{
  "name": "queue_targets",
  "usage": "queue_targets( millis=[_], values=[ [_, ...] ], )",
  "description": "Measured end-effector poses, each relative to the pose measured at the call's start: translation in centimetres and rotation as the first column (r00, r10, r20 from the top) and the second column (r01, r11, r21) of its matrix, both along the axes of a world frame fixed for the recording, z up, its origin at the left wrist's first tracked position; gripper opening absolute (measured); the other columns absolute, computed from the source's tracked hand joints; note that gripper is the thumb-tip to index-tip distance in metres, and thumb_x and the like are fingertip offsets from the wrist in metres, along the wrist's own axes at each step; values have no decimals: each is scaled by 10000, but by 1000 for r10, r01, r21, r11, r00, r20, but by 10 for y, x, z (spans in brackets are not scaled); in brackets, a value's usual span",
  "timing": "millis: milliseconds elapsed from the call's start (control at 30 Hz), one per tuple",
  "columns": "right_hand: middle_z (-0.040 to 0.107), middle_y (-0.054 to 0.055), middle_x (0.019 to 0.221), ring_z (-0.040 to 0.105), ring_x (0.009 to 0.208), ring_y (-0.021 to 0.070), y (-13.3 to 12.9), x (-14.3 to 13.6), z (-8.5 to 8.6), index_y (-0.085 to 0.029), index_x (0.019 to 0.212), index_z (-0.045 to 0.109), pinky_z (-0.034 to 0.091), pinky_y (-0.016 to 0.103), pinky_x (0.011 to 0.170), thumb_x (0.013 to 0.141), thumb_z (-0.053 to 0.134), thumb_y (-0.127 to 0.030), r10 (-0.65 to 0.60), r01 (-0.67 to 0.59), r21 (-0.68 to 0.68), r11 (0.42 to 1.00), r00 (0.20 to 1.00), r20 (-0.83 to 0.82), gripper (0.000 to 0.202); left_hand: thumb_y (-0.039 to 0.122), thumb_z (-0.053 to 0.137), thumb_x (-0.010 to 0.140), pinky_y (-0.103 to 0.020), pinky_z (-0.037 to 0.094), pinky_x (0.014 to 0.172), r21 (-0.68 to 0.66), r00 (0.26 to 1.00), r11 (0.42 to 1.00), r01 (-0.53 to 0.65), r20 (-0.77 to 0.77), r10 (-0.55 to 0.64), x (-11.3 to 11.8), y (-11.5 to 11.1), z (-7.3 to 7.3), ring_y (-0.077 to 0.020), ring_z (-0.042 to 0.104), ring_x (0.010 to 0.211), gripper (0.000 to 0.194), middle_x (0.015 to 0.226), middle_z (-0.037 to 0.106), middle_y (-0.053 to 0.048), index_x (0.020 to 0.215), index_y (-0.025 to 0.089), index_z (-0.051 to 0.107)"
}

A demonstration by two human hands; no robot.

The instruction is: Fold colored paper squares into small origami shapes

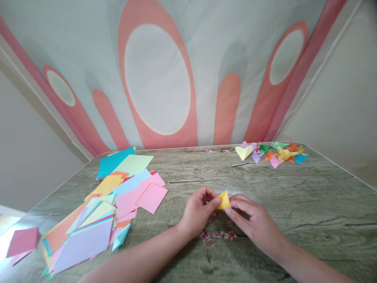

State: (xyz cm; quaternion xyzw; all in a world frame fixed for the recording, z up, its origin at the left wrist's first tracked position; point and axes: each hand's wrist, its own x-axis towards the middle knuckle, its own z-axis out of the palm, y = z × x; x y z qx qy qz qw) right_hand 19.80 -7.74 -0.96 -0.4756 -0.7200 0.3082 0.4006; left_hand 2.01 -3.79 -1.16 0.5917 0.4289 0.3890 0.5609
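Observation:
A small piece of folded yellow paper (224,200) is held up between my hands near the front middle of the table. My left hand (200,210) pinches its left side between thumb and curled fingers. At the paper's right edge, the thumb and forefinger of my right hand (250,218) close on it, the thumb low and the fingers higher. Creases cross the yellow paper and its outline is roughly triangular. Some fingertips are hidden behind it.
Loose coloured paper sheets (88,251) spread over the table's left side, with pink squares (152,197) nearest my left hand. Several small folded paper figures (282,154) and a cream paper heart (244,152) lie at the back right. A printed backdrop (206,59) rises behind the wood-patterned table (318,212).

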Motion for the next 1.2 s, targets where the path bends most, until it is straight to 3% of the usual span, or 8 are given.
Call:
queue_targets(
  millis=[167, 367, 633, 800, 1000, 1200],
  values=[
    [650, 27, 833, 604, 801, 179, -1, 1, 2, -215, 820, 647, 478, 291, 749, 939, 475, -372, -13, 13, -83, 997, 1000, 1, 262, 393, 676, 788, -191, 425, 537, -1, 1000, 1000, -9, 6, 9, 0, 1, -1, -99, 506, 646, 276, 730, 547, 15, 825, 149, 554],
    [619, 2, 745, 572, 701, 153, -1, 2, 3, -204, 786, 650, 461, 247, 640, 936, 463, -411, 0, -4, -148, 989, 999, -32, 316, 435, 708, 750, -199, 436, 513, -137, 992, 989, 58, 115, -43, 1, 2, 1, -103, 545, 584, 345, 644, 562, 28, 814, 155, 516],
    [672, 10, 833, 621, 748, 160, 1, 1, -5, -202, 933, 597, 491, 256, 673, 890, 537, -423, -12, -47, -287, 957, 980, -197, 233, 436, 717, 748, -211, 472, 530, -165, 981, 978, 129, 167, -101, 0, 2, 2, -106, 566, 591, 360, 650, 580, 17, 811, 149, 509],
    [621, -17, 748, 587, 672, 145, 0, 0, -10, -222, 822, 549, 476, 248, 630, 851, 597, -347, -152, 140, -140, 980, 986, -75, 137, 418, 717, 753, -212, 479, 527, -169, 980, 977, 132, 168, -103, 1, 0, 2, -108, 569, 592, 347, 651, 583, 15, 813, 146, 511],
    [678, 27, 932, 634, 860, 180, -5, -1, 1, -246, 908, 641, 506, 288, 773, 917, 507, -319, -50, 49, 35, 998, 998, 26, 154, 420, 700, 771, -213, 481, 530, -174, 979, 976, 128, 178, -97, -1, 2, 0, -113, 579, 595, 344, 655, 603, 5, 828, 144, 503],
    [670, 49, 983, 630, 935, 209, -7, -3, -1, -237, 1029, 618, 516, 338, 823, 871, 579, -244, -99, 52, 263, 963, 981, 169, 163, 410, 684, 788, -215, 485, 536, -177, 977, 976, 129, 190, -95, -1, 3, -1, -102, 578, 575, 333, 673, 600, 7, 856, 144, 494]
  ],
)
